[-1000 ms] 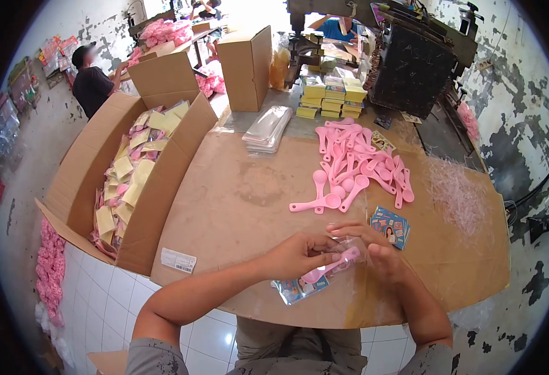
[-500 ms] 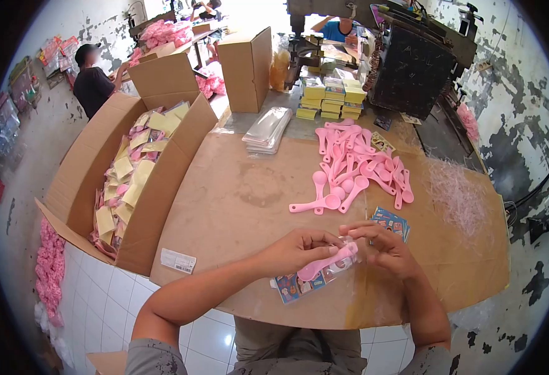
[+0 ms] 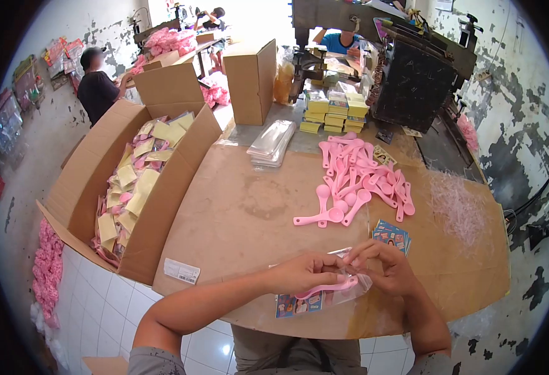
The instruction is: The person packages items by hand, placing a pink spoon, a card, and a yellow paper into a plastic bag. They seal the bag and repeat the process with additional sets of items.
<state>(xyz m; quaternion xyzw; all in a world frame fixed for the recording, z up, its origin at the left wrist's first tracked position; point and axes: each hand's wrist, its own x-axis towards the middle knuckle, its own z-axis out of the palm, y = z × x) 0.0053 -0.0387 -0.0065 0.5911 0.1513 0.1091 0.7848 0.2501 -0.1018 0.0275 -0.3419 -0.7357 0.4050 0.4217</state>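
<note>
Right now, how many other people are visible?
3: a person in dark clothing beyond the open box, one at the far back, one in blue beyond the black machine. Others may be hidden.

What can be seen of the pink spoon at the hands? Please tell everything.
The pink spoon looks smooth and plastic. Its handle points toward the right hand; the bowl end points left, partly hidden by the left hand, whose thumb seems to touch it. It is in or on a clear bag, I cannot tell which, near the table's edge beside a blue card.
</note>
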